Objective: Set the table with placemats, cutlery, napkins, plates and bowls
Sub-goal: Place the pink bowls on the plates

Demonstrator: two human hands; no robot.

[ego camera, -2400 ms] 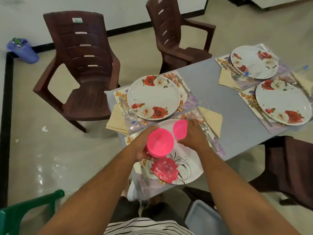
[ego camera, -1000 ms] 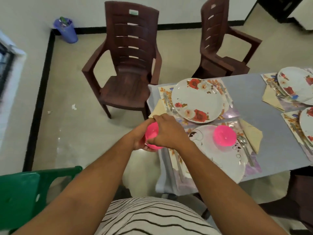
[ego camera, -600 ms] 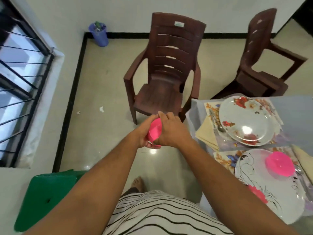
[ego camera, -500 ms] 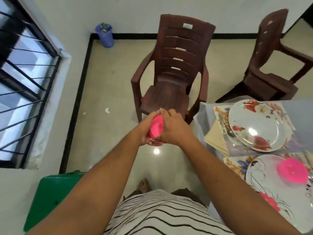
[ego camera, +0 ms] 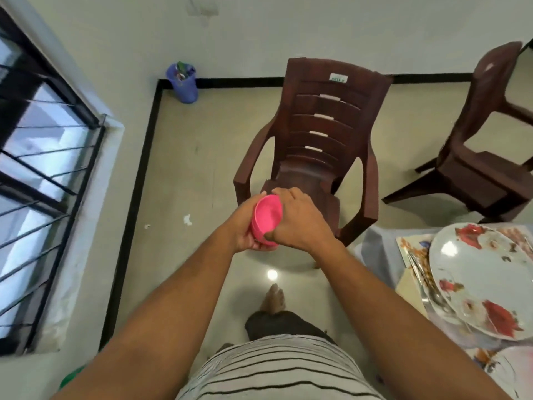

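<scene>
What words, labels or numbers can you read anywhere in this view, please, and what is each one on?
Sticker at the top of the nearer brown chair's backrest: white with a green band, its print too blurred to read.
Floral plate, placemat, pink bowls, purple bin: pictures or plain colour only, no lettering visible.
Nothing else carries readable text.
</scene>
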